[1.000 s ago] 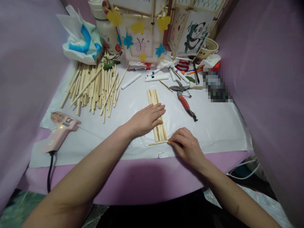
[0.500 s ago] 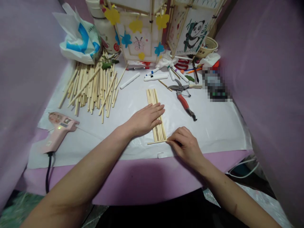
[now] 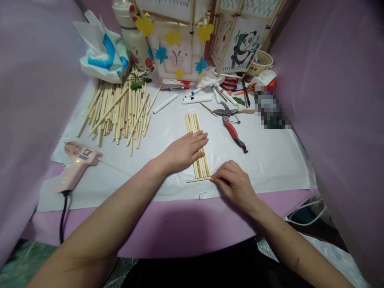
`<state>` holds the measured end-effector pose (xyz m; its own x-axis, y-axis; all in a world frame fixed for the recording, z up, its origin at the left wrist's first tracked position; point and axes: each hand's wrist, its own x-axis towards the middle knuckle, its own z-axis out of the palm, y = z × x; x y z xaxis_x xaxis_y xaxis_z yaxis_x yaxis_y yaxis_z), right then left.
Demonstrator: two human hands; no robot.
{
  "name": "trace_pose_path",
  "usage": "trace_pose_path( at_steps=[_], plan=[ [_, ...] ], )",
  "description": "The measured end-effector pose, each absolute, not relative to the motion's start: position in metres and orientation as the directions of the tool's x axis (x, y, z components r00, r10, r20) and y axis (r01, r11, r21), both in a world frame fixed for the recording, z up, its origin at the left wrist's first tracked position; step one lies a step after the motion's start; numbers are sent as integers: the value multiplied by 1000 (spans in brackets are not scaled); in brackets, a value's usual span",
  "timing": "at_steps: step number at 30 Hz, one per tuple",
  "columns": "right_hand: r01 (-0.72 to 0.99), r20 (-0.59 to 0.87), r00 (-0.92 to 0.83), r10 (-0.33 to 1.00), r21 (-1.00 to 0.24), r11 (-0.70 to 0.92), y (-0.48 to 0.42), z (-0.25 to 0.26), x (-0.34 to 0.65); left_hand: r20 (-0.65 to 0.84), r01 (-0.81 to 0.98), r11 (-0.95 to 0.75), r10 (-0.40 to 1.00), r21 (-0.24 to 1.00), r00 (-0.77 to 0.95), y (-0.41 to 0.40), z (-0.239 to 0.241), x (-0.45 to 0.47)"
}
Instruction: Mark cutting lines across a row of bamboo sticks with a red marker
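Several pale wooden sticks (image 3: 201, 170) lie side by side in a row on the white sheet. My left hand (image 3: 187, 150) rests flat across the middle of them, fingers stretched to the right, covering part of the row. At the row's near end, one shorter stick (image 3: 196, 180) lies crosswise. My right hand (image 3: 232, 180) pinches that cross stick at its right end between thumb and forefinger, the other fingers curled. The cross stick is beside the ends of the row; whether it touches every one I cannot tell.
A loose pile of sticks (image 3: 115, 112) lies at the left, above a pink glue gun (image 3: 79, 164) with a lit light. Red-handled pruning shears (image 3: 231, 126) lie right of the row. Behind are white markers (image 3: 197, 99), decorated paper lanterns (image 3: 177, 52) and a tissue pack (image 3: 105, 58).
Both hands and the sticks stay in almost the same place. The camera view has shifted slightly, so the background things appear moved a little.
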<state>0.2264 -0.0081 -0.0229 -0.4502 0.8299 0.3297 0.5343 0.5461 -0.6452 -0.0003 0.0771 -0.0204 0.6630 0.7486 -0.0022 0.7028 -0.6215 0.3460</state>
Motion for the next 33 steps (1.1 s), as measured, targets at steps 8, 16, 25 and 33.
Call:
trace_pose_path(
  at_steps=[8,16,25,33],
  plan=[
    [561,332,-418,845,-637,528,-8,-23,224,0,703,-625,748,339,664,77,-21,0],
    [563,330,-419,846,-637,527,-8,-25,225,-11,708,-623,748,332,664,77,-20,0],
    [549,303,-439,846,-655,520,-9,-23,226,-12,709,-616,752,342,659,77,-22,-1],
    [587,290,-415,862,-639,497,-9,-22,224,-8,706,-614,753,354,658,77,-22,0]
  ],
)
